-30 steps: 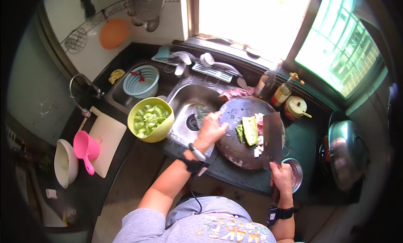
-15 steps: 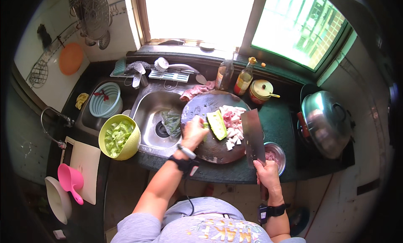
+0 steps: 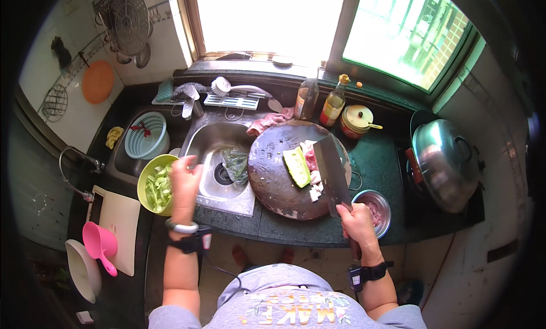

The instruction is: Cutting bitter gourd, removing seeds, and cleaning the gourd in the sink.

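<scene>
My right hand (image 3: 358,221) is wrapped round the handle of a cleaver. Its broad dark blade (image 3: 331,168) is raised over the right side of the round chopping board (image 3: 270,187). A piece of green bitter-gourd-like vegetable (image 3: 296,167) lies on the board, cut face up. Beside it are pale pink-and-white meat pieces (image 3: 314,191), partly hidden behind the blade. My left hand (image 3: 185,178) is at the right rim of the yellow-green bowl (image 3: 149,207), its fingers apart and slightly blurred. Green slices (image 3: 159,188) fill that bowl.
A metal bowl of meat (image 3: 382,212) stands right of the board. The sink (image 3: 244,203) holds a plastic bag (image 3: 236,165). Two bottles (image 3: 332,104) and a lidded jar (image 3: 357,119) stand behind. A large lidded pot (image 3: 443,158) sits far right; a pink dipper (image 3: 101,245) lies left.
My left hand has moved left from the board to the yellow-green bowl, and its fingers have spread. The cleaver has shifted left, tilting over the meat pieces.
</scene>
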{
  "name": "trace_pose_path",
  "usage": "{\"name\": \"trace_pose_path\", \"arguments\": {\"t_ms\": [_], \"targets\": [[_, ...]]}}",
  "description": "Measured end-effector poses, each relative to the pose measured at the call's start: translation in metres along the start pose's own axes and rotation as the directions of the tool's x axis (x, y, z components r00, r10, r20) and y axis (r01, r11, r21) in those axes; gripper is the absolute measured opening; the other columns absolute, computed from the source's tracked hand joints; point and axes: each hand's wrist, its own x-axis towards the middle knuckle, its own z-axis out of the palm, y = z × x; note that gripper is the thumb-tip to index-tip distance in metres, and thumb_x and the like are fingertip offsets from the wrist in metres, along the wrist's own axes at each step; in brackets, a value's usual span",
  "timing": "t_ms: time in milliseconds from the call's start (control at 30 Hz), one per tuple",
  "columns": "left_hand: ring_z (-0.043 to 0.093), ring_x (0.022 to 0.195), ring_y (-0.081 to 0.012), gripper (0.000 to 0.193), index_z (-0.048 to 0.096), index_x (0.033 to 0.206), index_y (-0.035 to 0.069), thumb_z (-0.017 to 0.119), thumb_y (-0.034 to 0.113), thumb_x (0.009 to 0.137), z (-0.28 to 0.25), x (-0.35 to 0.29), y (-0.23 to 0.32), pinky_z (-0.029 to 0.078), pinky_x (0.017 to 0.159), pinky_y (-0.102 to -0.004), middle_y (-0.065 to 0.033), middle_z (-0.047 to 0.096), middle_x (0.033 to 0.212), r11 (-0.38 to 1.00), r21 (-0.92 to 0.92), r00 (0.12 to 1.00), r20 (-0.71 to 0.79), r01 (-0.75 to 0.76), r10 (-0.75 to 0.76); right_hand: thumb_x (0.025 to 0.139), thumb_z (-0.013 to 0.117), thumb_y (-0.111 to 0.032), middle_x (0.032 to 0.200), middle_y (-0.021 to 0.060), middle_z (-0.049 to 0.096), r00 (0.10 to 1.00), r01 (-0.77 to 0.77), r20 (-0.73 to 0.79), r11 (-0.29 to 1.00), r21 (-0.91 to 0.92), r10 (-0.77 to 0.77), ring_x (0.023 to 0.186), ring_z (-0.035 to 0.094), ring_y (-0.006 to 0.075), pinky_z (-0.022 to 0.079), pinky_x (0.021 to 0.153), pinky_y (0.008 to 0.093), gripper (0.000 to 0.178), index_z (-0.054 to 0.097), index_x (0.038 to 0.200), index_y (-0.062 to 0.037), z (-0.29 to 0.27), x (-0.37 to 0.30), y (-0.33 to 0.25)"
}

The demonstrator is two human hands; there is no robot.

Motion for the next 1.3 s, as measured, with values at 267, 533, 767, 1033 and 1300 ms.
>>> {"name": "trace_pose_path", "arguments": {"t_ms": [267,533,767,1033,1300], "targets": [[0.070,0.068,-0.0263,0.050,0.064,0.103,-0.010,0.072,0.030,0.073,0.187,-0.011,0.095,0.055,0.067,-0.0370,-0.0213,0.070,0.080,0.955,-0.101,0.780,0.604,0.279,-0.164,0.095,0.055,-0.020,0.050,0.0032,0.053,0.998,-0.055,-0.027,0.988,0.145,0.060,0.038,0.052,0.0113,0.041,0.036,0.0277,0.027,0.059,0.079,0.0008,-0.004,-0.023,-0.008],[0.068,0.069,-0.0218,0.040,0.049,0.105,-0.008,0.071,0.009,0.075,0.198,0.004,0.097,0.060,0.055,-0.0307,-0.0154,0.064,0.086,0.772,-0.340,0.703,0.686,0.537,-0.187,0.096,0.053,-0.020,0.050,0.0041,0.054,0.989,-0.110,-0.081,0.977,0.183,0.126,0.039,0.055,0.0129,0.042,0.037,0.0295,0.028,0.060,0.080,0.0015,-0.016,-0.052,0.006],[0.068,0.078,-0.0251,0.057,0.040,0.127,0.004,0.066,0.000,0.076,0.134,-0.022,0.038,0.062,0.056,-0.0337,-0.0169,0.059,0.107,0.575,-0.463,0.705,0.634,0.675,-0.317,0.094,0.054,-0.018,0.056,0.0167,0.060,0.999,0.037,-0.038,0.998,0.056,-0.035,0.046,0.062,0.0278,0.047,0.045,0.0389,0.023,0.061,0.085,0.0025,0.019,-0.026,-0.012],[0.070,0.068,-0.0285,0.047,0.036,0.115,-0.003,0.065,0.001,0.079,0.118,-0.055,0.025,0.061,0.054,-0.0326,-0.0217,0.062,0.098,0.439,-0.487,0.652,0.625,0.755,-0.428,0.091,0.055,-0.019,0.066,0.0260,0.061,0.936,0.345,0.037,0.894,-0.285,-0.349,0.066,0.063,0.0444,0.052,0.061,0.0513,0.020,0.059,0.083,-0.0006,0.082,0.008,-0.042],[0.069,0.072,-0.0283,0.050,0.035,0.114,-0.004,0.066,-0.001,0.076,0.130,-0.058,0.028,0.062,0.055,-0.0353,-0.0217,0.059,0.102,0.497,-0.476,0.681,0.604,0.725,-0.415,0.089,0.057,-0.015,0.077,0.0264,0.062,0.950,0.306,0.062,0.878,-0.369,-0.305,0.076,0.062,0.0445,0.050,0.068,0.0509,0.020,0.060,0.081,0.0023,0.095,0.025,-0.047]]}}
